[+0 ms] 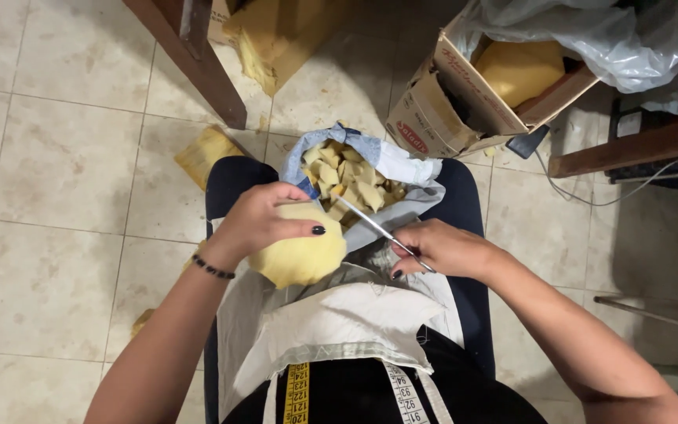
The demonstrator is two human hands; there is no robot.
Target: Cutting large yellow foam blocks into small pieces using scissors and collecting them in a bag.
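My left hand [256, 224] grips a rounded lump of yellow foam [300, 255] over my lap. My right hand [445, 247] holds a pair of scissors [370, 224], blades pointing up-left toward the foam's top edge. Just beyond both hands a pale blue cloth bag [402, 165] sits open between my knees, filled with several small cut foam pieces [351, 180]. A whitish fabric sheet [339, 322] lies across my lap under the hands. A yellow and white measuring tape [298, 392] hangs from my neck.
A tipped cardboard box [449, 110] holding a yellow foam block [519, 71] stands at the upper right under clear plastic [590, 31]. A wooden leg [198, 63] slants at the upper left, with more foam [276, 39] behind. A foam scrap [205, 153] lies on the tiled floor. Cables [590, 196] run at right.
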